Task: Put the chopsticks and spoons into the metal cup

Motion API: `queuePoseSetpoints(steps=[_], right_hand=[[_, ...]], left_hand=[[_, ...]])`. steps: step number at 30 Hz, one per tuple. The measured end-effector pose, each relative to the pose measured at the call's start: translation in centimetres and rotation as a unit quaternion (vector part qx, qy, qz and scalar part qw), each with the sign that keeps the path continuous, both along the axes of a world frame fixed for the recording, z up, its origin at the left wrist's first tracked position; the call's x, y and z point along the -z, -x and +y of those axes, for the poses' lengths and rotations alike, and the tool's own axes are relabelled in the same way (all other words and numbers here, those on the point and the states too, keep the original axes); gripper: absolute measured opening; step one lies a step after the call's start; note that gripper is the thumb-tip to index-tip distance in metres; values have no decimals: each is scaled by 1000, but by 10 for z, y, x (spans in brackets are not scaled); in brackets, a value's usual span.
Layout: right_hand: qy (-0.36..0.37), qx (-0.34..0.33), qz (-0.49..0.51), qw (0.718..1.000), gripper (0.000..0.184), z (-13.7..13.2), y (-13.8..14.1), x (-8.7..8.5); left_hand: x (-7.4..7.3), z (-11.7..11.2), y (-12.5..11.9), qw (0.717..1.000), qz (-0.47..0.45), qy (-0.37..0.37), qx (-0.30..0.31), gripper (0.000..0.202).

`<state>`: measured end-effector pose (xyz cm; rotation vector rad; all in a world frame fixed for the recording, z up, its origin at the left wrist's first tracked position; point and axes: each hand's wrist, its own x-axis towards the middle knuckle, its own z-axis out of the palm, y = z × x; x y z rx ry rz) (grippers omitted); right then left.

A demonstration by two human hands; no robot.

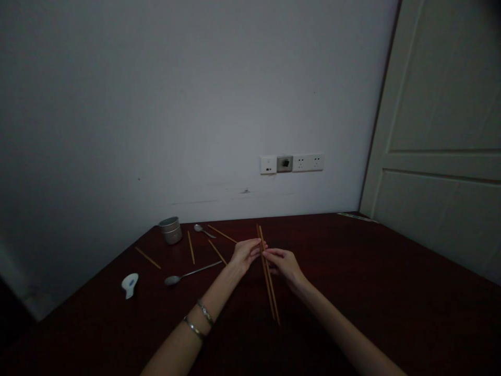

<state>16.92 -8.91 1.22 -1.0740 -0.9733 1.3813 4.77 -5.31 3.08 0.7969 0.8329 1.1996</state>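
Observation:
Both my hands meet over the middle of the dark red table (371,292). My left hand (246,254) and my right hand (285,264) each pinch a pair of wooden chopsticks (270,287) held side by side, with their tips pointing away towards the wall. Two bracelets (199,319) sit on my left wrist. Several loose chopsticks (191,247) lie on the table to the left of my hands.
A small metal cup (170,230) stands at the back left near the wall. Two metal spoons (191,273) and a white ceramic spoon (129,284) lie on the left side. Wall sockets (291,163) are behind, a door (442,136) at right.

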Motion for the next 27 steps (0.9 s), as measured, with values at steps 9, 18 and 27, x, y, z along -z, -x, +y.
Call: queuePoseSetpoints(steps=[9, 18, 27], right_hand=[[0, 1, -48, 999, 19, -3, -2, -5], [-5, -13, -103, 995, 26, -3, -5, -6], [-6, -60, -153, 986, 31, -4, -7, -5]], left_hand=[[0, -4, 1, 1000, 14, 5, 0, 5], [1, -5, -1, 1000, 9, 12, -9, 4], [-1, -12, -7, 1000, 19, 6, -14, 3]])
